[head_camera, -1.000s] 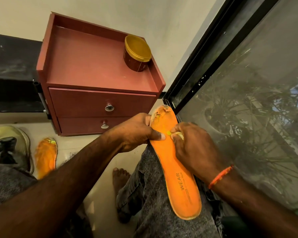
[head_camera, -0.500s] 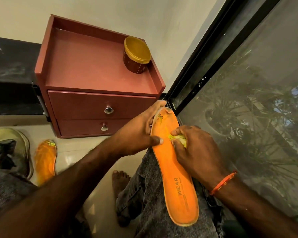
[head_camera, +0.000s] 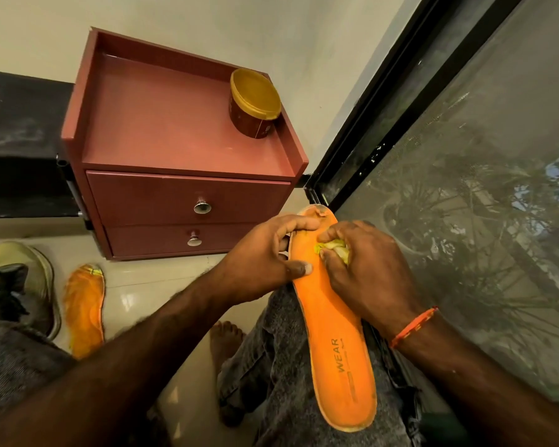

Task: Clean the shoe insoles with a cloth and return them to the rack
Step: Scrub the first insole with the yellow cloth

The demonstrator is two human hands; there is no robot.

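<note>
An orange insole (head_camera: 334, 343) printed "WEAR" lies lengthwise on my right thigh, its worn toe end pointing away from me. My left hand (head_camera: 265, 256) grips the insole's left edge near the toe, thumb on top. My right hand (head_camera: 365, 272) presses a small bunched yellow cloth (head_camera: 331, 248) against the toe area. A second orange insole (head_camera: 84, 304) lies on the floor at the left.
A red two-drawer cabinet (head_camera: 188, 201) stands against the wall ahead, with a yellow-lidded jar (head_camera: 254, 103) on top. A pale green shoe (head_camera: 23, 279) sits on the floor at far left. A dark-framed glass window (head_camera: 465, 175) runs along my right side. My bare foot (head_camera: 225, 343) rests on the tiles.
My right hand has moved the cloth up the insole toward the toe end. My left hand has shifted its grip further up the left edge.
</note>
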